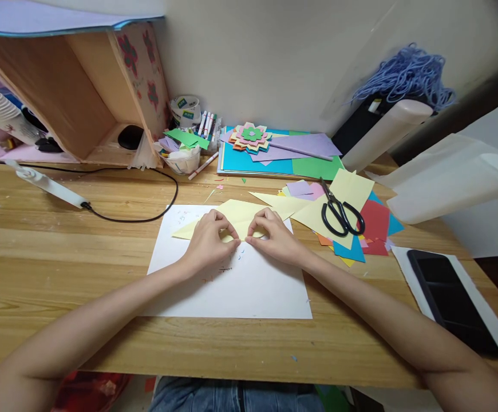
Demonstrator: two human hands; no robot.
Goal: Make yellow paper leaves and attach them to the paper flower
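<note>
A pale yellow paper (238,214), folded into a pointed shape, lies on a white sheet (236,286) in the middle of the wooden desk (60,257). My left hand (209,237) pinches its near edge from the left, fingers curled. My right hand (275,234) pinches the same edge from the right, fingertips almost meeting the left hand's. Both hands rest on the white sheet.
Black scissors (339,214) lie on loose coloured papers (373,229) to the right. A dark phone (453,300) sits at the right edge. Behind are a paper stack with a layered paper flower (251,137), a cup of scraps (182,157), markers, tape, a wooden box and a black cable (146,217).
</note>
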